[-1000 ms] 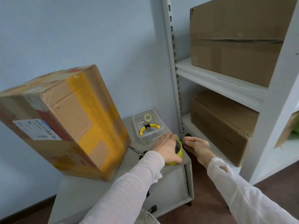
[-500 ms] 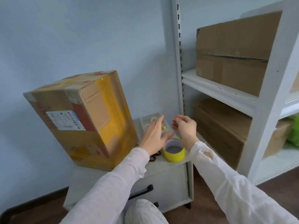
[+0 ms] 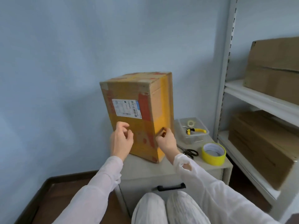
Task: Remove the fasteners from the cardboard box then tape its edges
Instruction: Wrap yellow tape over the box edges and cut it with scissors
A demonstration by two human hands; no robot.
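Note:
A tall cardboard box (image 3: 137,101) with yellow and red tape and a white shipping label stands upright on the grey cabinet (image 3: 169,173). My left hand (image 3: 121,141) hovers in front of its lower front face with loosely curled fingers and holds nothing. The fingers of my right hand (image 3: 165,141) are curled tight right at the box's lower front corner, and nothing shows inside them. A yellow tape roll (image 3: 213,153) lies flat on the cabinet's right end, apart from both hands. No fasteners can be made out on the box.
Black scissors (image 3: 190,153) lie between the box and the tape roll. Behind them a clear container (image 3: 194,138) holds yellow-handled pliers (image 3: 196,130) and a small tape roll (image 3: 191,122). A white shelf rack (image 3: 258,101) with cardboard boxes (image 3: 273,70) stands at the right. My knees are below the cabinet drawer.
Both hands have left the yellow tape roll and moved left to the box's lower front. The view has swung left and pulled back, so the box now sits in the centre.

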